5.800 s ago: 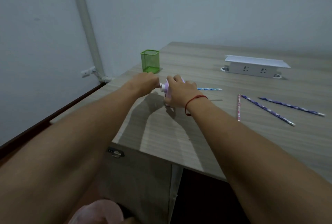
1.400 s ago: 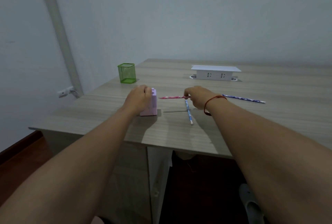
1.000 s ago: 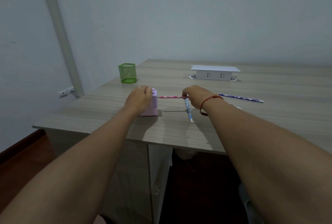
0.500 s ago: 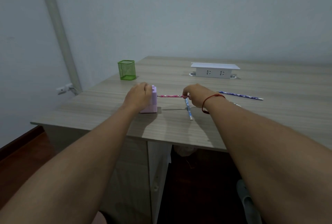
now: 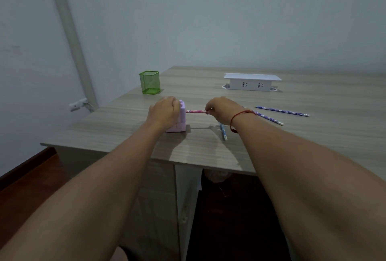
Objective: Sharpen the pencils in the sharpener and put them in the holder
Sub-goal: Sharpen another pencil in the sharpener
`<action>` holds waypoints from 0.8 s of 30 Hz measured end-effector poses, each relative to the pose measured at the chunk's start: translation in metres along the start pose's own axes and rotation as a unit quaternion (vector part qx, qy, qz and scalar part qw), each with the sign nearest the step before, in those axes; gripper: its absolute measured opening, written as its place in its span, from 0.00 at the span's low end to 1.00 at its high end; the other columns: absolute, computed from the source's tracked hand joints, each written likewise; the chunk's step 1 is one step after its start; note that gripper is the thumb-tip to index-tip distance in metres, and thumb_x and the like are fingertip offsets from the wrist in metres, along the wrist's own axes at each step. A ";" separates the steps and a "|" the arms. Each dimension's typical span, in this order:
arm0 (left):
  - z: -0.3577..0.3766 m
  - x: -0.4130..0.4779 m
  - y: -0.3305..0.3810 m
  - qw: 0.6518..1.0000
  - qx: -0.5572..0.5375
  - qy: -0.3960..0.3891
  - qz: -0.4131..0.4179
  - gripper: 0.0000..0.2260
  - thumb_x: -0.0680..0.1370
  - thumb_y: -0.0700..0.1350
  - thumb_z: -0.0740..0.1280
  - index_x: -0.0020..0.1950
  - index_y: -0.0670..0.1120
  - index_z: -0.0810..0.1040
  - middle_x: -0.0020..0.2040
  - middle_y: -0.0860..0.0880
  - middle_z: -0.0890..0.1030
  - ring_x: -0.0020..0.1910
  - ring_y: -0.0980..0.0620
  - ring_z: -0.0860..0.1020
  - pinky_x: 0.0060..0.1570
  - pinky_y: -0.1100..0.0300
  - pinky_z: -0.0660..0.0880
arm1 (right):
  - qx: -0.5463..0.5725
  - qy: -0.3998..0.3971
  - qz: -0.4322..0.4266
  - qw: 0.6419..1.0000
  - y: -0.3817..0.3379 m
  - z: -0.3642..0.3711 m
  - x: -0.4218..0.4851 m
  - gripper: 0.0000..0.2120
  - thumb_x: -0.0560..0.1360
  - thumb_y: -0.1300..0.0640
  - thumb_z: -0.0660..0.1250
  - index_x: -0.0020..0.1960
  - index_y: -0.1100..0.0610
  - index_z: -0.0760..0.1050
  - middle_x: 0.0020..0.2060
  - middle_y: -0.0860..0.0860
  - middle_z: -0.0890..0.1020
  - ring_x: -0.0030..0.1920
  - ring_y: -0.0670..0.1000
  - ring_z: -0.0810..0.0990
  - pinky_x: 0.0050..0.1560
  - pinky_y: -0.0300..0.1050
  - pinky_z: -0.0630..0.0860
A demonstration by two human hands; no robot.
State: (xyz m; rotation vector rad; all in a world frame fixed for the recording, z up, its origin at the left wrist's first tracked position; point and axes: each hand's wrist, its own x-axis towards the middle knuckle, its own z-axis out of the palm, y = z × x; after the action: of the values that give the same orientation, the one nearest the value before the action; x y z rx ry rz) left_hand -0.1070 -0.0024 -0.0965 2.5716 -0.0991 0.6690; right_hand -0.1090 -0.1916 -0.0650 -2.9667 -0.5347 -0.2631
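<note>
L hand [image 5: 165, 112] is wrapping around the pink sharpener [image 5: 181, 119], fingers curled over its top and left side, gripping it closed w/ no gap showing. Sharpener is sitting on the table [image 5: 208, 152], near the front-left part. R hand [image 5: 222, 110] is pinching the pink pencil [image 5: 196, 111] at its right end, thumb and fingers narrowed tight on it; other fingers are curling in. Pencil is lying horizontal above the table surface, its left end meeting the sharpener's right face, so it's bridging between the two hands. Can't tell how deep the tip is going in. A red string bracelet [image 5: 240, 115] is sitting on the R wrist.

Blue pencil [image 5: 223, 132] is lying on the table just under/near the R wrist, pointing toward the near edge, partly hidden by the hand. Two purple-patterned pencils are lying to the right: one [image 5: 282, 111] farther, one [image 5: 269, 118] nearer, both angled, left ends close together behind the R wrist. Neither is being touched.

Green mesh holder [image 5: 149, 82] is standing upright at the far-left of the table, well apart from the sharpener; no pencils are showing above its rim. White socket box [image 5: 251, 82] is sitting at the far middle of the table.
</note>
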 end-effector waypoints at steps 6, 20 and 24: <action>0.003 0.000 0.001 0.998 0.050 0.023 0.023 0.15 0.80 0.46 0.49 0.50 0.47 0.75 0.51 0.45 0.79 0.51 0.46 0.75 0.57 0.50 0.62 | 0.005 0.015 -0.010 1.000 -0.003 0.007 0.002 0.12 0.81 0.59 0.59 0.59 0.57 0.79 0.57 0.56 0.80 0.57 0.57 0.78 0.57 0.50 0.75; -0.003 0.003 0.000 0.998 0.066 -0.006 0.010 0.14 0.79 0.48 0.49 0.48 0.46 0.73 0.45 0.46 0.75 0.46 0.46 0.73 0.54 0.49 0.63 | -0.010 -0.011 -0.064 0.998 -0.040 0.000 0.021 0.15 0.78 0.61 0.64 0.65 0.58 0.74 0.62 0.57 0.77 0.62 0.57 0.76 0.60 0.47 0.71; -0.020 -0.006 -0.003 0.992 -0.129 -0.005 -0.012 0.17 0.80 0.46 0.50 0.60 0.40 0.74 0.59 0.39 0.76 0.59 0.43 0.73 0.54 0.55 0.67 | 0.030 -0.020 -0.085 0.996 -0.051 0.007 0.012 0.26 0.75 0.59 0.69 0.70 0.60 0.65 0.67 0.58 0.71 0.66 0.58 0.72 0.64 0.49 0.69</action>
State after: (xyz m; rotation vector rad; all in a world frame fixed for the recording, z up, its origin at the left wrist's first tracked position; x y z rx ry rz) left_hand -0.1205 0.0092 -0.0853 2.3236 -0.1487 0.5938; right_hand -0.1146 -0.1390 -0.0649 -2.8765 -0.7887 -0.1981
